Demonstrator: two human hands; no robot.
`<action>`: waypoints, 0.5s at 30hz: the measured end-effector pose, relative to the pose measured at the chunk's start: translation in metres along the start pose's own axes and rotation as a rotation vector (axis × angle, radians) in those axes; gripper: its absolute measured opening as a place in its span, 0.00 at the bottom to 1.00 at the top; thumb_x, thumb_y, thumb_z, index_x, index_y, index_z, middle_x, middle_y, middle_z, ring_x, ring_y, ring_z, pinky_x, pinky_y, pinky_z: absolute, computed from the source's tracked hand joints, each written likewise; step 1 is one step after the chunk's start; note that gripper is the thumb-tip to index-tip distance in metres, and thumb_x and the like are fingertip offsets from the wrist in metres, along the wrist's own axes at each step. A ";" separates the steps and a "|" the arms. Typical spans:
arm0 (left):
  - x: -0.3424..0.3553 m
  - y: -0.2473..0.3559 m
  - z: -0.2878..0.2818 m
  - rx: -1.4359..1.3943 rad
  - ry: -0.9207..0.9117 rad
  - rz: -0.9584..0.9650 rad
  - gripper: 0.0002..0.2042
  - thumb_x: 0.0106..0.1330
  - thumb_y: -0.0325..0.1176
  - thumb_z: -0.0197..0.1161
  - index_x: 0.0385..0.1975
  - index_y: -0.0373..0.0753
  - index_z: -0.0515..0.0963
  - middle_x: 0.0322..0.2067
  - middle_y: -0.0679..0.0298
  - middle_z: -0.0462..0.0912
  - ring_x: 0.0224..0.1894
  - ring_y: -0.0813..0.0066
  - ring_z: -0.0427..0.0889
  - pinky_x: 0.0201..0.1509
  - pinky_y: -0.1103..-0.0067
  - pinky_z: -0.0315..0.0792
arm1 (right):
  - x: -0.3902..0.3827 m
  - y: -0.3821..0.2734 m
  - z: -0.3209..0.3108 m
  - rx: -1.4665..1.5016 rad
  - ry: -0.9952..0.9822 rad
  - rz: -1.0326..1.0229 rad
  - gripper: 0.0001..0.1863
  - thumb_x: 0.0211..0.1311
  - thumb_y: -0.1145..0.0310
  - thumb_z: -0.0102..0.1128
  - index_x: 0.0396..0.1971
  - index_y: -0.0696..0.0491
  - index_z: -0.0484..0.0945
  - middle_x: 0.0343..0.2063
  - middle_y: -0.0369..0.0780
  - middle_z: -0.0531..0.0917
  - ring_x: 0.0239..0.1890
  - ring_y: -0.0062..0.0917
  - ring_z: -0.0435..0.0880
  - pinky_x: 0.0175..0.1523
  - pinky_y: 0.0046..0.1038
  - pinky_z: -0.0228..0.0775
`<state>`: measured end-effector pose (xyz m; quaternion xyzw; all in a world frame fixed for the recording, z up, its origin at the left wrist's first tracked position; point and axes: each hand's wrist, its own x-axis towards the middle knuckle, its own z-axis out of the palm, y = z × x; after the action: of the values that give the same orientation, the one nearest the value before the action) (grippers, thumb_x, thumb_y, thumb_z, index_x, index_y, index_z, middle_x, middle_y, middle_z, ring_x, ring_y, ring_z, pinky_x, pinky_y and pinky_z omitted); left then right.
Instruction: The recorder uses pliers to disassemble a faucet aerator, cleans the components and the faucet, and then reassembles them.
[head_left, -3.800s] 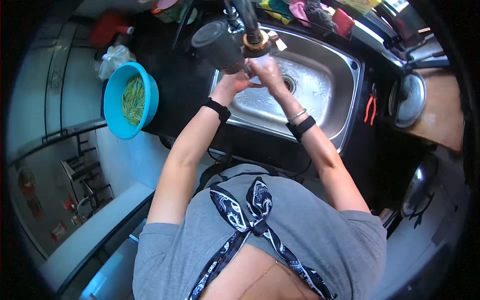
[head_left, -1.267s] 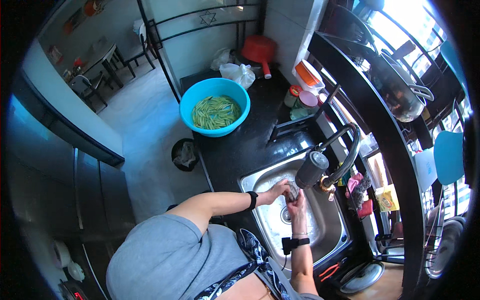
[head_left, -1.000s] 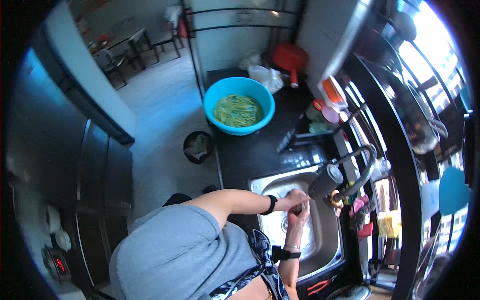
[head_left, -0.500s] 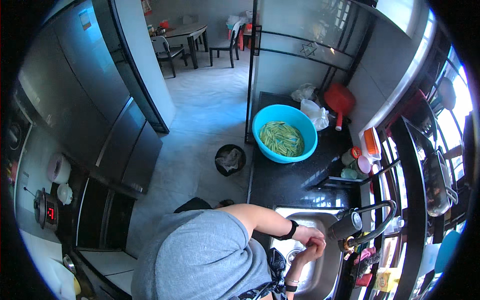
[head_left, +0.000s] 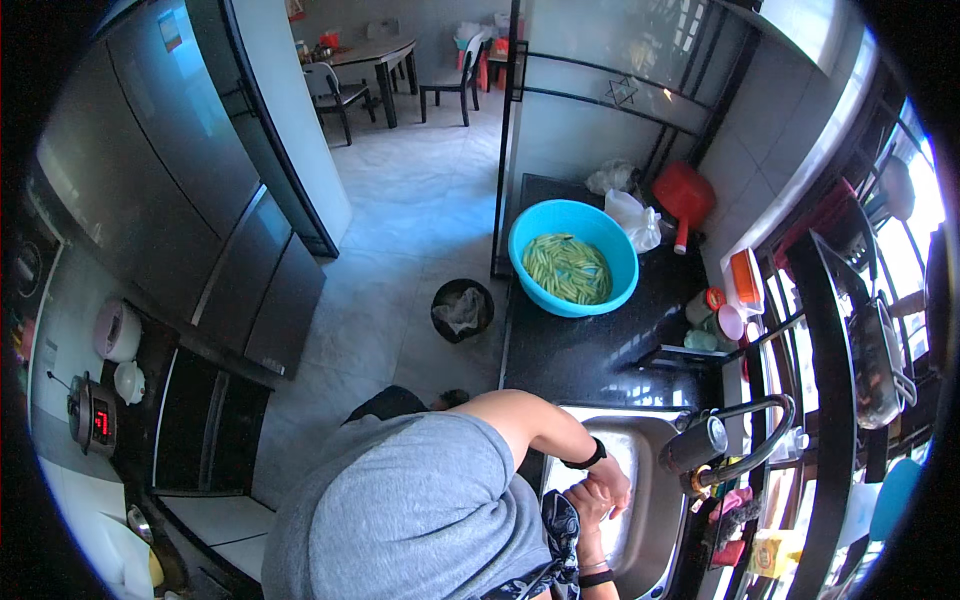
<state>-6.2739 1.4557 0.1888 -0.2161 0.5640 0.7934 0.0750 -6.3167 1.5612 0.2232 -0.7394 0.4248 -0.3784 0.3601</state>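
Both my hands are together over the stainless steel sink (head_left: 650,450). My left hand (head_left: 619,486), with a black band on its wrist, reaches in from the upper side and bends downward. My right hand (head_left: 591,499), also banded at the wrist, comes up from below and lies against the left one. Its fingers are curled; what they close on, if anything, is hidden. The left hand's fingers are mostly covered by the overlap. A dark cylinder (head_left: 695,445) by the curved faucet (head_left: 780,430) is beside the sink's right rim.
A turquoise basin (head_left: 625,285) of green bean pods (head_left: 566,268) stands on the black counter (head_left: 570,360). Behind it are a white plastic bag (head_left: 632,220) and a red dipper (head_left: 684,195). A lined bin (head_left: 462,310) is on the floor. A dark rack (head_left: 830,330) stands right.
My hands have moved from clasped near the middle of the sink to lower and closer to my body. The left wrist now bends downward. The basin and other things stay put.
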 end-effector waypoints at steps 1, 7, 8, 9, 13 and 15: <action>0.003 0.001 0.005 0.199 0.038 -0.009 0.10 0.58 0.32 0.49 0.33 0.42 0.77 0.24 0.59 0.76 0.24 0.64 0.74 0.27 0.64 0.68 | -0.003 -0.006 0.002 0.430 0.009 0.234 0.04 0.32 0.68 0.55 0.09 0.47 0.69 0.16 0.33 0.69 0.24 0.24 0.72 0.29 0.28 0.63; 0.036 -0.052 -0.012 0.800 0.084 0.373 0.08 0.50 0.30 0.55 0.25 0.36 0.80 0.22 0.59 0.80 0.22 0.66 0.76 0.27 0.69 0.71 | 0.012 0.009 0.003 -0.590 -0.388 -0.546 0.06 0.42 0.65 0.56 0.13 0.49 0.73 0.16 0.33 0.74 0.25 0.25 0.75 0.30 0.27 0.68; 0.034 -0.042 -0.006 1.011 0.046 0.429 0.08 0.47 0.31 0.57 0.23 0.36 0.80 0.20 0.58 0.80 0.21 0.65 0.76 0.27 0.70 0.70 | 0.008 0.017 0.001 -0.609 -0.412 -0.508 0.06 0.43 0.64 0.55 0.14 0.49 0.74 0.17 0.34 0.75 0.25 0.25 0.76 0.30 0.27 0.69; 0.033 -0.041 -0.006 1.223 0.042 0.482 0.08 0.44 0.31 0.59 0.21 0.36 0.80 0.18 0.57 0.79 0.20 0.64 0.76 0.26 0.71 0.70 | 0.008 0.017 0.001 -0.620 -0.450 -0.500 0.07 0.43 0.64 0.55 0.14 0.50 0.75 0.18 0.35 0.77 0.26 0.25 0.77 0.30 0.27 0.70; 0.029 -0.046 -0.003 1.033 0.253 0.346 0.08 0.39 0.32 0.62 0.19 0.35 0.80 0.17 0.55 0.79 0.20 0.62 0.76 0.26 0.71 0.70 | 0.014 0.015 0.004 -0.700 -0.627 -0.405 0.10 0.47 0.63 0.52 0.16 0.51 0.76 0.21 0.39 0.79 0.27 0.29 0.79 0.29 0.30 0.71; 0.026 -0.044 -0.002 1.161 0.296 0.274 0.08 0.39 0.32 0.62 0.19 0.35 0.80 0.17 0.54 0.79 0.21 0.62 0.76 0.25 0.71 0.69 | 0.015 0.015 0.003 -0.721 -0.680 -0.389 0.10 0.48 0.63 0.51 0.18 0.52 0.76 0.21 0.40 0.79 0.27 0.30 0.79 0.29 0.31 0.71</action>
<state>-6.2808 1.4658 0.1396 -0.1736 0.9311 0.3207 -0.0013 -6.3136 1.5424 0.2127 -0.9623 0.2422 -0.0073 0.1236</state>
